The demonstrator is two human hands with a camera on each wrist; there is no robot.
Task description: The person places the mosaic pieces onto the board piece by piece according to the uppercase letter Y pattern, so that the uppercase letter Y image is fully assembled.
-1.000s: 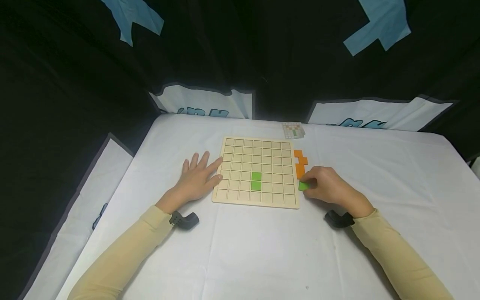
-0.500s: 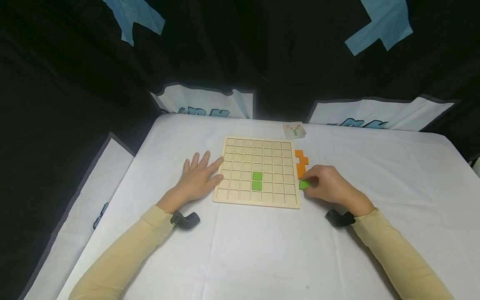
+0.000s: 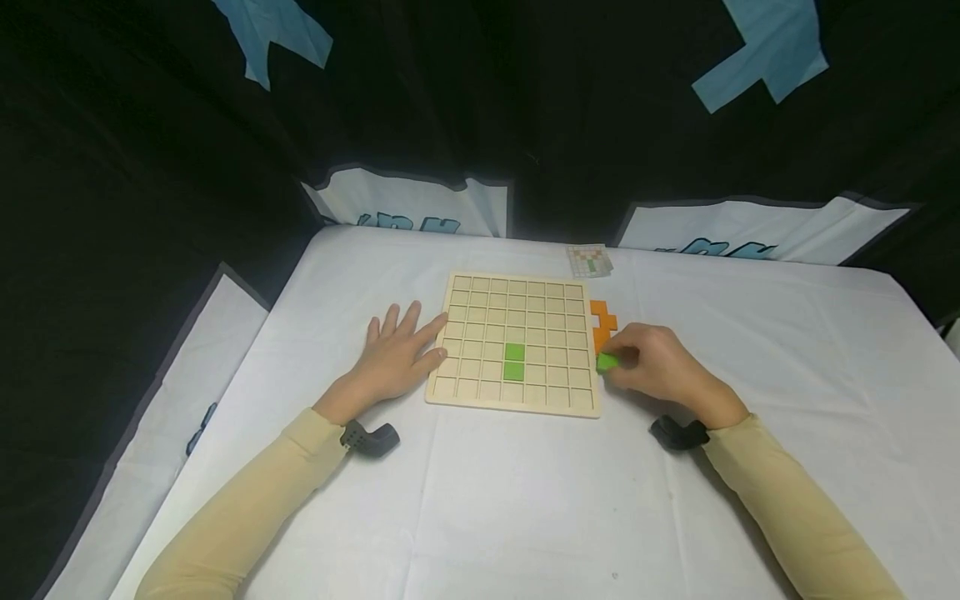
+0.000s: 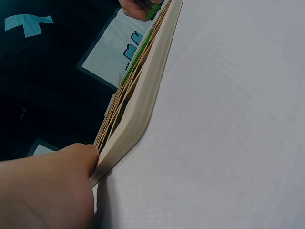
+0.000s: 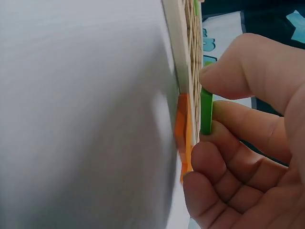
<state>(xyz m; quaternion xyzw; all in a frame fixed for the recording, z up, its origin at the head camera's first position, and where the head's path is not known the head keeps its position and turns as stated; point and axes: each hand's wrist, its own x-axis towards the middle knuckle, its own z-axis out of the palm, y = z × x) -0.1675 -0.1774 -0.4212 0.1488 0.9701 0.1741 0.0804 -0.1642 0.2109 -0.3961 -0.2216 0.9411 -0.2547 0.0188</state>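
Note:
A square wooden grid board [image 3: 480,398] lies on the white table, with a two-square green piece [image 3: 514,362] set in its lower middle cells. My left hand [image 3: 390,358] is spread flat at the board's left edge, thumb and index finger touching the rim. Just off the right edge, my right hand [image 3: 652,362] pinches a green tile [image 5: 206,109] between thumb and fingers; in the right wrist view it is held above the table. Orange pieces [image 3: 601,321] lie along the board's right side, partly hidden by the right hand.
A small printed card [image 3: 589,261] with a coloured grid pattern lies behind the board's far right corner. Black cloth [image 3: 480,100] with blue and white patches hangs behind the table [image 3: 525,508]. Dark wrist cameras [image 3: 678,434] sit on both wrists.
My right hand has lifted the green tile slightly from beside the board, tilting it and shifting a little up toward the orange pieces. The left hand stays in place.

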